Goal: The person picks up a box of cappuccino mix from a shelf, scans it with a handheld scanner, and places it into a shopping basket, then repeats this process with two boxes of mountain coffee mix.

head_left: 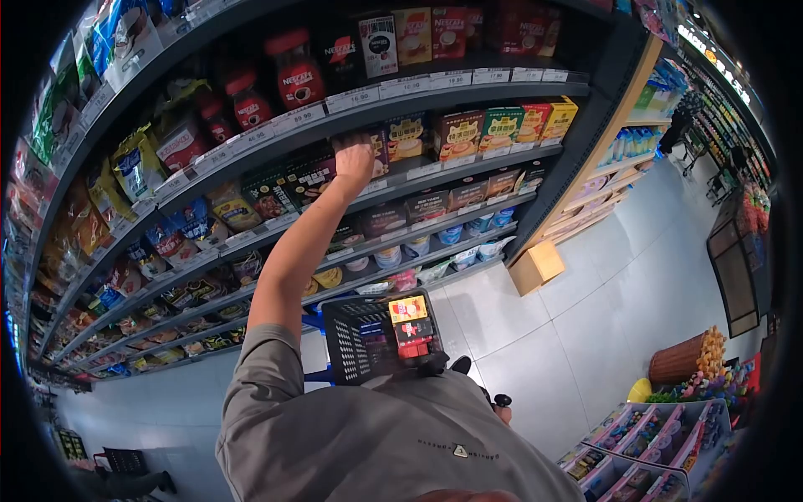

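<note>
My left hand (355, 159) reaches up to a middle shelf, its fingers bent over the front of the coffee boxes. It seems to grip one box there, between a dark box (314, 176) and a blue-and-yellow coffee box (406, 138); the fingertips are partly hidden. Low beside my body, part of my right hand (503, 413) shows, closed at a black rounded piece (502, 400). A black shopping basket (339, 335) is in front of me, holding a yellow-and-red box (408, 309) and a red-and-black box (413, 335).
Red-lidded coffee jars (299, 75) stand on the shelf above. Bagged goods (138, 167) fill the shelves to the left. A cardboard box (537, 268) sits on the floor by the shelf end. Display bins (652, 435) and a wicker basket (679, 361) are at the right.
</note>
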Tool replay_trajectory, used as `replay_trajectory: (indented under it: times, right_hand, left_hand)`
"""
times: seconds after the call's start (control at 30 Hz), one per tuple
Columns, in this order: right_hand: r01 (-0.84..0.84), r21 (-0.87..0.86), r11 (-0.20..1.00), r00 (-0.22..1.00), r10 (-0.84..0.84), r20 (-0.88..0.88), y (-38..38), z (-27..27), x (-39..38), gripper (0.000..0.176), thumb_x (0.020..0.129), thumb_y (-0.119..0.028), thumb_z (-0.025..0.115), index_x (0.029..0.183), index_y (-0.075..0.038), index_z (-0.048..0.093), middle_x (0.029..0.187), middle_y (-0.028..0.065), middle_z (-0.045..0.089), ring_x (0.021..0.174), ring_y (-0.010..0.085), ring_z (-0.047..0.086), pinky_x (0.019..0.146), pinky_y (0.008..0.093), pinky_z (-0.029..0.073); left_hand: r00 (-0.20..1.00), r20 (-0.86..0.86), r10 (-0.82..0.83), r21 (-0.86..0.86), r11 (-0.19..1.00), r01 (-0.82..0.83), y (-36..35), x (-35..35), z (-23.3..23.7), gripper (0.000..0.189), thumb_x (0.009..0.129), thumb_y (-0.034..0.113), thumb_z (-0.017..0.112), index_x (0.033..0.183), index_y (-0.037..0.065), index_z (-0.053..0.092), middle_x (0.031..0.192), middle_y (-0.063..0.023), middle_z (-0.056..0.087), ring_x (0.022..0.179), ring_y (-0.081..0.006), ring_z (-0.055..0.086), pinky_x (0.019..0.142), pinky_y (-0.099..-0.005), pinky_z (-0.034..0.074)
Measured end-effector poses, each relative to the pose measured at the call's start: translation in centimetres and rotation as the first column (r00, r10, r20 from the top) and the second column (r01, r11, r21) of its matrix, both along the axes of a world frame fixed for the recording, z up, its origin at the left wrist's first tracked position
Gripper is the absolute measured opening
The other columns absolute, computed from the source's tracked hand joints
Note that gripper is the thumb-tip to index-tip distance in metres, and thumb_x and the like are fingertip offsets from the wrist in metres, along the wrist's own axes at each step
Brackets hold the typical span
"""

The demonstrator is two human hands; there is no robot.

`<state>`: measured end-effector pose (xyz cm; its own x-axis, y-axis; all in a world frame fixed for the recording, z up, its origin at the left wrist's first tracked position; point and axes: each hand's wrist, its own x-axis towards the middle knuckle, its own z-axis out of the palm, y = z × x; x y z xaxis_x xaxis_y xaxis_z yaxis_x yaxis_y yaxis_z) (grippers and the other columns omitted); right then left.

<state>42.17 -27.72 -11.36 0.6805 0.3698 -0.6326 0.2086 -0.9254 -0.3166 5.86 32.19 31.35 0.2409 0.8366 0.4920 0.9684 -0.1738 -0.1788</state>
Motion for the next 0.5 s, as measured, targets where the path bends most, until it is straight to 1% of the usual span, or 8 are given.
replay_trajectory:
  times: [0.07, 0.13, 0.17, 0.23, 0.27, 0.3, 0.37, 0.5]
  right_hand:
    - [-0.019, -0.03, 0.999, 1.0, 0.019, 0.009, 0.8, 0.5, -0.1, 0.042, 0.067, -0.038, 0.07, 0.08, 0.002, 0.07, 0.087, 0.0231, 0.068, 0.089, 0.0373, 0.066, 0.078, 0.0426, 0.051]
    - [-0.039, -0.023, 0.999, 0.999, 0.039, 0.009, 1.9, 1.0, -0.4, 0.041, 0.068, -0.037, 0.07, 0.079, 0.002, 0.07, 0.086, 0.0228, 0.068, 0.088, 0.0369, 0.067, 0.077, 0.0428, 0.051]
    - [-0.056, -0.017, 0.998, 0.998, 0.057, 0.012, 2.1, 1.3, -0.4, 0.039, 0.068, -0.037, 0.069, 0.078, 0.001, 0.07, 0.085, 0.0225, 0.068, 0.087, 0.0365, 0.067, 0.076, 0.0429, 0.051]
    - [-0.042, -0.028, 0.999, 0.999, 0.043, 0.024, 3.1, 1.8, -0.6, 0.038, 0.069, -0.036, 0.069, 0.077, 0.001, 0.069, 0.084, 0.0224, 0.068, 0.085, 0.0361, 0.067, 0.076, 0.0427, 0.051]
    - [-0.046, -0.016, 0.999, 0.999, 0.046, 0.024, 3.5, 2.2, -0.8, 0.038, 0.069, -0.036, 0.069, 0.077, 0.001, 0.07, 0.083, 0.0223, 0.068, 0.084, 0.0359, 0.067, 0.076, 0.0425, 0.051]
    - [-0.049, -0.005, 0.999, 0.999, 0.049, 0.023, 3.7, 2.7, -1.0, 0.038, 0.069, -0.036, 0.069, 0.077, 0.001, 0.07, 0.083, 0.0221, 0.068, 0.084, 0.0358, 0.067, 0.076, 0.0423, 0.051]
    - [-0.055, -0.005, 0.998, 0.998, 0.056, 0.027, 4.4, 3.4, -1.5, 0.04, 0.069, -0.037, 0.069, 0.078, 0.002, 0.07, 0.082, 0.0222, 0.068, 0.084, 0.0361, 0.067, 0.076, 0.0423, 0.051]
    - [-0.072, 0.021, 0.997, 0.997, 0.071, 0.016, 4.0, 1.7, -1.6, 0.047, 0.068, -0.041, 0.069, 0.084, 0.004, 0.07, 0.084, 0.0233, 0.068, 0.084, 0.0367, 0.066, 0.076, 0.0427, 0.049]
  left_hand:
    - [1.0, 0.02, -0.022, -0.026, 0.999, 0.022, -0.7, -0.4, 0.6, 0.045, 0.084, 0.014, 0.05, 0.128, 0.001, 0.049, 0.128, -0.0192, 0.052, 0.126, -0.0354, 0.043, 0.107, -0.0569, 0.024]
    - [0.994, 0.051, -0.097, 0.037, 0.995, 0.095, -1.1, -0.6, 1.3, 0.035, 0.083, 0.012, 0.052, 0.117, 0.003, 0.055, 0.117, -0.0179, 0.059, 0.116, -0.0354, 0.053, 0.104, -0.056, 0.03]
    - [0.994, 0.05, -0.093, 0.031, 0.995, 0.091, -1.2, -0.9, 1.4, 0.035, 0.083, 0.012, 0.052, 0.117, 0.003, 0.055, 0.117, -0.0179, 0.059, 0.116, -0.0354, 0.053, 0.104, -0.056, 0.03]
    - [0.978, 0.102, -0.179, 0.078, 0.982, 0.172, -1.4, -1.3, 1.9, 0.03, 0.083, 0.01, 0.051, 0.111, 0.003, 0.056, 0.107, -0.0201, 0.063, 0.105, -0.0372, 0.059, 0.098, -0.0502, 0.04]
    - [0.98, 0.116, -0.164, -0.06, 0.983, 0.172, -2.1, -1.4, 2.9, 0.028, 0.081, 0.007, 0.052, 0.109, 0.002, 0.055, 0.098, -0.0209, 0.065, 0.097, -0.0382, 0.062, 0.087, -0.0448, 0.047]
    - [0.98, 0.115, -0.161, -0.066, 0.983, 0.169, -2.3, -1.6, 2.9, 0.028, 0.081, 0.007, 0.052, 0.109, 0.002, 0.055, 0.098, -0.0209, 0.065, 0.097, -0.0382, 0.062, 0.087, -0.0448, 0.047]
    - [0.964, 0.199, -0.174, -0.104, 0.975, 0.197, -2.3, -1.8, 3.1, 0.028, 0.08, 0.007, 0.056, 0.107, 0.002, 0.055, 0.092, -0.0202, 0.066, 0.091, -0.0373, 0.064, 0.079, -0.0438, 0.051]
    - [0.955, 0.227, -0.191, -0.088, 0.973, 0.215, -1.2, -2.5, 1.9, 0.025, 0.08, 0.008, 0.058, 0.104, 0.001, 0.056, 0.092, -0.0207, 0.066, 0.086, -0.0376, 0.065, 0.076, -0.0448, 0.052]
